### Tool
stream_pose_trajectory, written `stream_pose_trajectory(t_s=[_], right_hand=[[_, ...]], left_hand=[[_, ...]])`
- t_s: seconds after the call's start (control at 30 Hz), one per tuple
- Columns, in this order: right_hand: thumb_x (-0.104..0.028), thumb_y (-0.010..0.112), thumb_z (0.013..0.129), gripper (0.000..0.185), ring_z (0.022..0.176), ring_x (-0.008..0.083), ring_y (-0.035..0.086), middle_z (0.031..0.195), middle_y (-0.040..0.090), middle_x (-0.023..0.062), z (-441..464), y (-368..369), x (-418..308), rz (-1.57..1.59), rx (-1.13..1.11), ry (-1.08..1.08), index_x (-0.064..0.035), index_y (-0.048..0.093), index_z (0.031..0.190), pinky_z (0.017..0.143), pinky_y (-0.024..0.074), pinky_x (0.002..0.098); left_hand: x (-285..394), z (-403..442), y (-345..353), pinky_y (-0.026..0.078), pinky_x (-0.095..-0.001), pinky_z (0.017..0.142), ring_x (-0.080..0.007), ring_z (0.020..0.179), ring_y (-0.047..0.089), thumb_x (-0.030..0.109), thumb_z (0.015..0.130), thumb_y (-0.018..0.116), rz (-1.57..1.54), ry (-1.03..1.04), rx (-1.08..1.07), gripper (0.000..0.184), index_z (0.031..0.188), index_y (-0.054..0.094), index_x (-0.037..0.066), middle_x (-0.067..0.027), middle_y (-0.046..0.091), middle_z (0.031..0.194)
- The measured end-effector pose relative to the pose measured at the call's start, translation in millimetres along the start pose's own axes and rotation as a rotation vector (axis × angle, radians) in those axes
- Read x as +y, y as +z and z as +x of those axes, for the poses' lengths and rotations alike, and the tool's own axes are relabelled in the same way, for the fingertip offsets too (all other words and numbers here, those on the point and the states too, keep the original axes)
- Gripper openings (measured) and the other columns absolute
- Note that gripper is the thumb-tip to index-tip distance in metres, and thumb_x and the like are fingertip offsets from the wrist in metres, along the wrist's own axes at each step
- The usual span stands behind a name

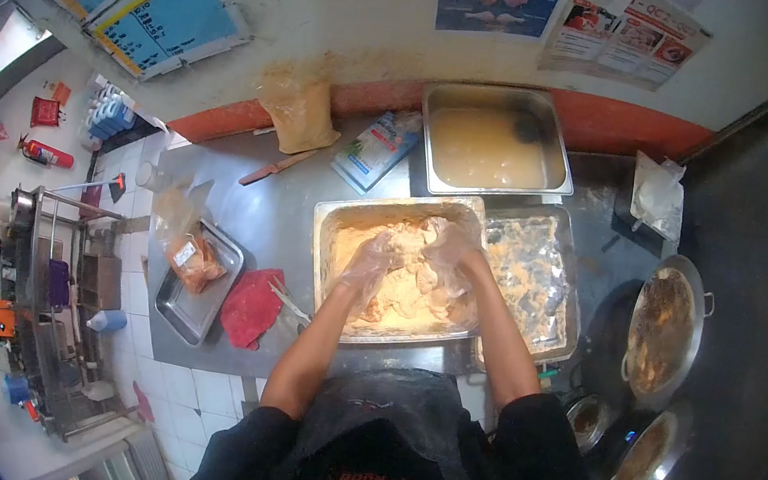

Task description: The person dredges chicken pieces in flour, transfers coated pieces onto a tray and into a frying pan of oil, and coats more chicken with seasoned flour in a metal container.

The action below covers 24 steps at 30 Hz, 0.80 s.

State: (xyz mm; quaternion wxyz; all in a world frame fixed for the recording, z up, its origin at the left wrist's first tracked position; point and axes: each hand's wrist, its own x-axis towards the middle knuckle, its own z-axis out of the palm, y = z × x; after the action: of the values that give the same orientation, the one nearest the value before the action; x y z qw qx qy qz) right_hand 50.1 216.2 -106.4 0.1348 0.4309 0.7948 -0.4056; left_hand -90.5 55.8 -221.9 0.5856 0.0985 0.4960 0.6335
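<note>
Head view: I see the left hand [369, 263] and right hand [449, 251] sunk in one pan [409, 339] of floury pieces [409, 288]. Coating looks well along, yet handling seems unfinished; whether fingers grip anything, I cannot tell. I count one basin [508, 196] of cloudy liquid, one flour-dusted tray [547, 302], two woks [689, 322].
</note>
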Motion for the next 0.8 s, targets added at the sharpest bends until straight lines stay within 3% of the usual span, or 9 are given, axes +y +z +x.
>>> stream_pose_trajectory(t_s=[0.03, 0.1, 0.23, 0.27, 0.43, 0.53, 0.63, 0.7, 0.8], right_hand=[[-0.034, 0.078, 0.069, 0.064, 0.107, 0.0334, 0.065, 0.117, 0.066, 0.0233, -6.5, -3.9, -0.5, -0.052, 0.036, -0.076, -0.0084, 0.063, 0.126, 0.091, 0.0506, 0.0400], [-0.035, 0.078, 0.069, 0.063, 0.107, 0.0344, 0.065, 0.116, 0.067, 0.0235, -24.5, -14.8, -13.1, -0.077, -0.043, -0.112, -0.0064, 0.064, 0.123, 0.091, 0.0509, 0.0404], [-0.032, 0.078, 0.067, 0.054, 0.101, 0.0371, 0.067, 0.108, 0.069, 0.0239, -15.4, 6.8, -13.8, -0.255, -0.069, -0.188, -0.0017, 0.069, 0.110, 0.090, 0.0514, 0.0416], [-0.047, 0.072, 0.071, 0.051, 0.098, 0.0361, 0.067, 0.102, 0.071, 0.0211, 14.9, 34.0, 12.3, -0.371, -0.005, -0.205, -0.0032, 0.073, 0.096, 0.086, 0.0519, 0.0410], [-0.047, 0.071, 0.072, 0.049, 0.091, 0.0354, 0.068, 0.095, 0.071, 0.0203, -1.5, 19.8, 5.2, -0.313, 0.233, -0.205, -0.0042, 0.073, 0.097, 0.084, 0.0525, 0.0421], [-0.044, 0.071, 0.076, 0.047, 0.089, 0.0330, 0.068, 0.092, 0.071, 0.0191, -28.3, 22.4, 3.6, -0.277, 0.371, -0.245, -0.0029, 0.072, 0.099, 0.081, 0.0534, 0.0410], [-0.036, 0.071, 0.080, 0.040, 0.087, 0.0306, 0.068, 0.090, 0.071, 0.0177, -53.1, 31.2, 9.0, -0.290, 0.613, -0.266, -0.0018, 0.071, 0.100, 0.079, 0.0541, 0.0382], [-0.033, 0.071, 0.081, 0.037, 0.087, 0.0300, 0.068, 0.090, 0.071, 0.0172, -63.6, 27.1, 8.7, -0.305, 0.585, -0.217, -0.0015, 0.071, 0.100, 0.078, 0.0542, 0.0372], [-0.028, 0.070, 0.083, 0.032, 0.087, 0.0290, 0.068, 0.091, 0.071, 0.0164, -68.7, 15.8, 1.8, -0.325, 0.427, -0.105, -0.0011, 0.071, 0.100, 0.077, 0.0544, 0.0358]], left_hand=[[0.5, -0.1, 1.6, 0.052, -0.0293, 0.082, -0.0186, 0.101, 0.061, -0.001, 0.079, 0.071, -0.004, -0.002, -0.001, 0.060, 0.135, 0.047, -0.002, -0.0094, 0.061, 0.114], [0.4, 2.0, 4.8, 0.051, -0.0263, 0.077, -0.0150, 0.090, 0.062, -0.006, 0.081, 0.067, 0.517, 0.194, -0.032, 0.051, 0.130, 0.052, -0.002, -0.0063, 0.063, 0.106], [32.1, -24.5, 49.3, 0.051, -0.0297, 0.086, -0.0175, 0.103, 0.059, 0.000, 0.085, 0.064, 0.305, 0.032, -0.068, 0.046, 0.130, 0.053, 0.000, -0.0112, 0.061, 0.116], [16.7, -13.2, 33.4, 0.050, -0.0272, 0.079, -0.0140, 0.094, 0.060, -0.002, 0.085, 0.062, 0.385, 0.102, 0.039, 0.042, 0.126, 0.056, -0.001, -0.0083, 0.063, 0.110], [14.8, -25.1, 7.6, 0.049, -0.0242, 0.072, -0.0104, 0.084, 0.060, 0.000, 0.086, 0.057, 0.414, 0.261, 0.163, 0.039, 0.125, 0.058, 0.000, -0.0053, 0.065, 0.105], [10.6, -31.7, -15.9, 0.050, -0.0250, 0.073, -0.0109, 0.084, 0.060, 0.003, 0.087, 0.056, 0.755, 0.386, 0.325, 0.039, 0.126, 0.059, 0.002, -0.0057, 0.065, 0.107], [17.6, -45.4, -15.4, 0.046, -0.0341, 0.095, -0.0213, 0.106, 0.059, 0.012, 0.088, 0.061, 0.595, 0.258, 0.253, 0.040, 0.127, 0.058, 0.003, -0.0138, 0.063, 0.119], [31.1, -63.6, -4.2, 0.047, -0.0354, 0.095, -0.0253, 0.106, 0.061, 0.015, 0.088, 0.062, 0.397, 0.220, 0.169, 0.040, 0.126, 0.059, 0.003, -0.0157, 0.064, 0.119], [32.0, -68.0, -6.8, 0.048, -0.0349, 0.092, -0.0237, 0.100, 0.063, 0.014, 0.088, 0.061, 0.511, 0.334, 0.179, 0.037, 0.123, 0.061, 0.002, -0.0142, 0.066, 0.114]])
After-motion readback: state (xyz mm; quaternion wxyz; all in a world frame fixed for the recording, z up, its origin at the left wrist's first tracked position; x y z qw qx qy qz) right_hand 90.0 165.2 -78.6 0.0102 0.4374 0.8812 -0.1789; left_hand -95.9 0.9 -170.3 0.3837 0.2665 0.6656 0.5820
